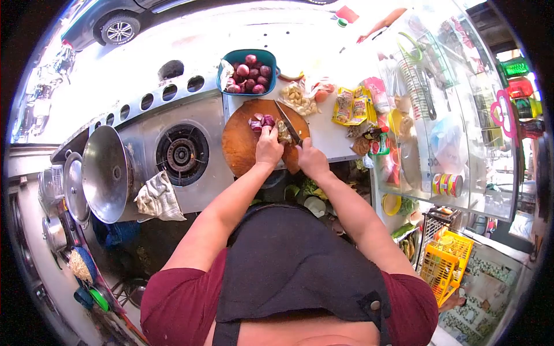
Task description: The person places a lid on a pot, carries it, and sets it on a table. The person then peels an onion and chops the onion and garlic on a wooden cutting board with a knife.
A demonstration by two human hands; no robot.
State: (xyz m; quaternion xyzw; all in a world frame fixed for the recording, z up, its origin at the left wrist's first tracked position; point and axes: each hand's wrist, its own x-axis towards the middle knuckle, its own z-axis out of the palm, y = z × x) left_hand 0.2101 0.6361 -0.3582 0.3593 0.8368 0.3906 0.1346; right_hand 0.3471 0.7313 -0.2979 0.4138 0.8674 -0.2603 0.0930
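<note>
A round wooden cutting board [240, 144] lies on the counter in front of me. My right hand [312, 159] is closed round the handle of a knife [288, 122], whose blade points up and to the left over the board. My left hand [269, 147] is closed at the purple onion pieces [261, 121], with its fingertips against them; which piece it grips is hard to make out. Between the onion and the blade lies a small pale heap [283, 132]. Behind the board, a teal basin [247, 53] holds several red onions [243, 70].
A gas burner [182, 154], a cloth [160, 198] and a large wok [105, 175] are on the left. Garlic in a bag [298, 98] and yellow packets [352, 107] lie right of the basin, near a glass display case [447, 115]. Another person's arm [383, 25] reaches in behind.
</note>
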